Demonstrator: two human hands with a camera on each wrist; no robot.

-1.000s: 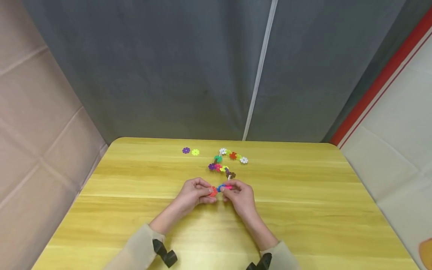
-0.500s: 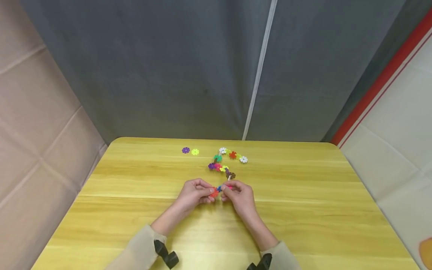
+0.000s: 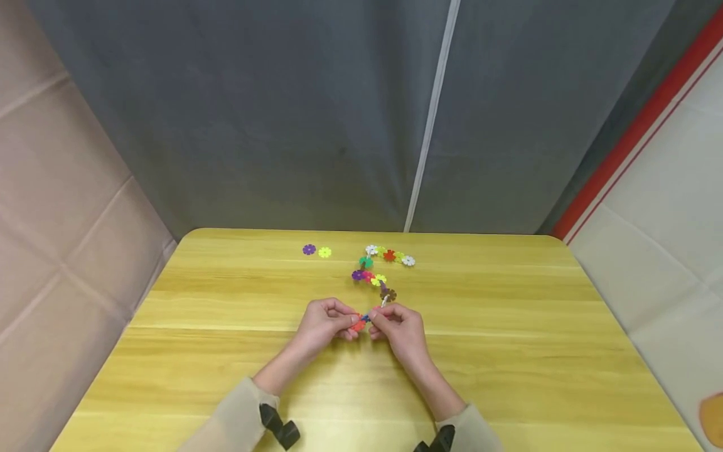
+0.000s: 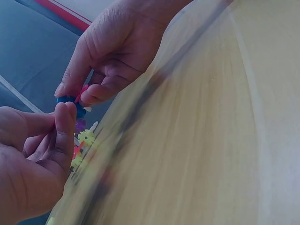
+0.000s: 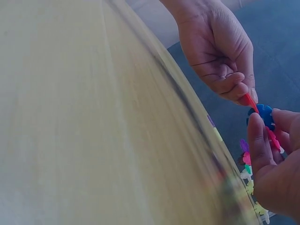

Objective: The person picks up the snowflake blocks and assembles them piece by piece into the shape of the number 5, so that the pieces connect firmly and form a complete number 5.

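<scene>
With our left hand (image 3: 330, 320) pinching the red disc (image 3: 358, 324) and our right hand (image 3: 398, 326) pinching the blue disc (image 3: 366, 317) at the chain's (image 3: 377, 274) near end, just above the table (image 3: 508, 351), we line up slots squarely and press gently.

Both arms wear long beige sleeves, the left sleeve (image 3: 226, 420) and the right sleeve (image 3: 477, 427) ending at the wrists in soft loose cuffs. A black mount (image 3: 278, 427) with rounded, knob-like parts sits on the left wrist, and a similar black mount (image 3: 435, 438) sits on the right wrist. The left hand (image 3: 324, 323) and right hand (image 3: 403, 329) are bare, with short nails.
</scene>
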